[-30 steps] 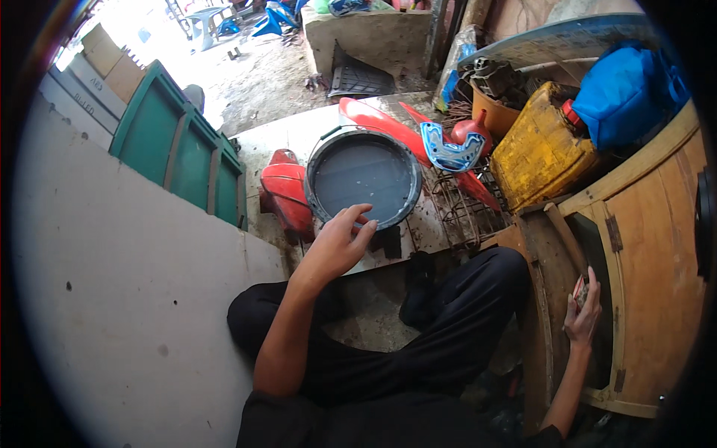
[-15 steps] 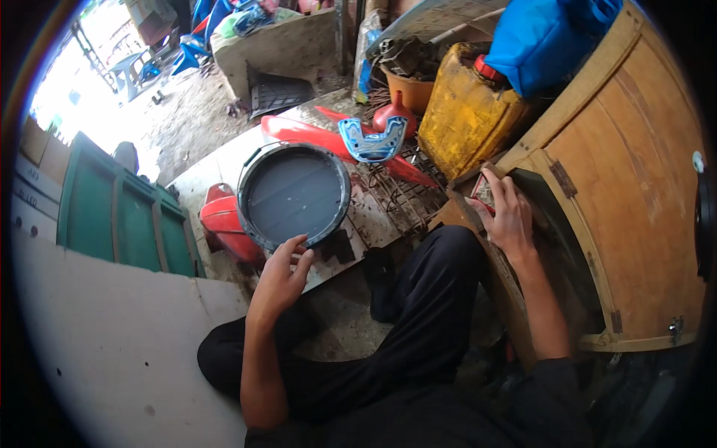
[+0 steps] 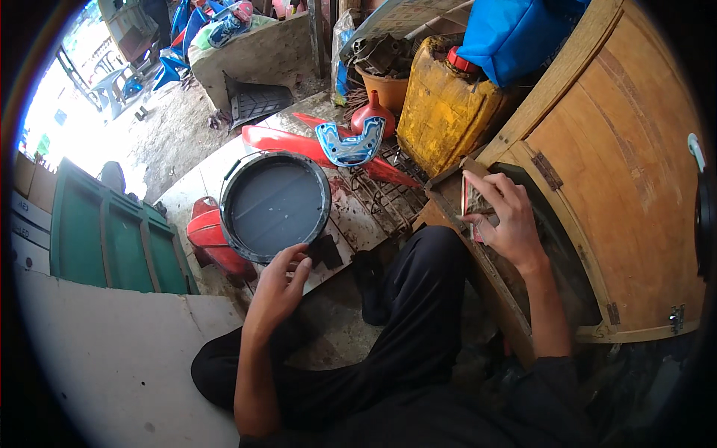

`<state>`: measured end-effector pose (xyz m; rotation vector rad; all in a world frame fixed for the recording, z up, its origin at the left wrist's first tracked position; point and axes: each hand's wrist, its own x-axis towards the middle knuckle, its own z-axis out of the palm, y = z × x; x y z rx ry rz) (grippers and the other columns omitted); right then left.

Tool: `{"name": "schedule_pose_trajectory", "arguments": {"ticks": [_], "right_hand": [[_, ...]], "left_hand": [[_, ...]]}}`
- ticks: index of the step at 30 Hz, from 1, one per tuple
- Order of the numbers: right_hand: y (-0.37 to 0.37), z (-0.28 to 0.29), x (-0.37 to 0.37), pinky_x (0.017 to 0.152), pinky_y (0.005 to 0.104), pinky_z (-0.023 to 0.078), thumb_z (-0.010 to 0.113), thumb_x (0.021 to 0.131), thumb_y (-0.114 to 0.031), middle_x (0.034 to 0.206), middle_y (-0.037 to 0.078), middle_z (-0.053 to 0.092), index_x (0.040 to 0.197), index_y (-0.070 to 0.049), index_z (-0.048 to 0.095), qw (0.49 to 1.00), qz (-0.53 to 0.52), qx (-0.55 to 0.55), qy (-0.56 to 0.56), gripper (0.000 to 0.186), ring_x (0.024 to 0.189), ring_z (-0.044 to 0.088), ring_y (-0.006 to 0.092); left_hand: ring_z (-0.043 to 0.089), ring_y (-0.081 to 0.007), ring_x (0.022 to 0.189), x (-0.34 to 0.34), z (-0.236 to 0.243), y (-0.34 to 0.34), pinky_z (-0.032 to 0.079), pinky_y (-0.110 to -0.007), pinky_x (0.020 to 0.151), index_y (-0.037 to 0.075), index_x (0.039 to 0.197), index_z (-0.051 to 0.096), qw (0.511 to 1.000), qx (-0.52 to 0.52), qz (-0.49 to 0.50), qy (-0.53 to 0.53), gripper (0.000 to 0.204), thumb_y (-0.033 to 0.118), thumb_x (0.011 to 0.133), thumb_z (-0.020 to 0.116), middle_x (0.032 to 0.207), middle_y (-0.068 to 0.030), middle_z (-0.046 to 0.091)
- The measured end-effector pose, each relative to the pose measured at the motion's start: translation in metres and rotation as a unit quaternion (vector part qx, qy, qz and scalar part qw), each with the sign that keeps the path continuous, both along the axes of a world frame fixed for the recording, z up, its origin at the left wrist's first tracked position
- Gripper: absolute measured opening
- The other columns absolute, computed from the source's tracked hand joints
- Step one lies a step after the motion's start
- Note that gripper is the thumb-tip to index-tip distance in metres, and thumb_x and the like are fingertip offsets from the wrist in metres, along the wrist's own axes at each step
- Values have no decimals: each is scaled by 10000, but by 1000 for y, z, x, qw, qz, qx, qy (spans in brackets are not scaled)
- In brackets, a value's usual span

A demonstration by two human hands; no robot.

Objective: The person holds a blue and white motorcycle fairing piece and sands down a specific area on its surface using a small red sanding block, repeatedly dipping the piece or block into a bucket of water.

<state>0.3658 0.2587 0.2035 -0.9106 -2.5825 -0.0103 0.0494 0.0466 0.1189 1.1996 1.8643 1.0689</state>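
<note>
A round black bucket (image 3: 275,205) holds dark grey liquid, its pale lid-line of reflection crossing the surface. My left hand (image 3: 279,282) is at the near rim with fingers loosely bent and apart, holding nothing. To the right, above a wooden cabinet's open compartment, my right hand (image 3: 508,220) pinches a thin, flat piece with red and white edges (image 3: 464,197) between thumb and fingers. Its kind is hard to make out, as the hand hides part of it. Beyond the bucket lie a blue-and-white curved plastic part (image 3: 349,151) and a long red panel (image 3: 280,142).
A red plastic part (image 3: 213,231) lies left of the bucket. Behind stand a red funnel (image 3: 373,119), a stained yellow jerrycan (image 3: 444,112) and an orange pot (image 3: 385,88) of metal parts. The wooden cabinet (image 3: 612,142) borders the right; green panels (image 3: 123,231) line the left.
The whole view has shifted slightly. My right hand has lifted the flat piece, which now shows upright between thumb and fingers. My left hand stays by the bucket's rim.
</note>
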Motion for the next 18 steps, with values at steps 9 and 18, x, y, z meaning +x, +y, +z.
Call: {"name": "schedule_pose_trajectory", "arguments": {"ticks": [9,18], "right_hand": [[-74,-11,-62,1049,394,306,584,884,-208,1105,-67,559,1338,-320,614,943,267,197,-36,468,1096,538,107],[-102,-40,-109,1136,452,329,636,826,-148,1229,-34,581,1253,-209,646,900,435,-21,15,432,1277,509,186]], "left_hand": [[630,-136,1017,39,41,41,519,-294,864,5,1335,572,918,-37,-136,-369,424,318,1076,449,1165,-66,657],[573,-43,870,27,32,6,502,-210,744,43,1191,594,926,-14,-88,-367,296,279,1081,454,1002,29,608]]}}
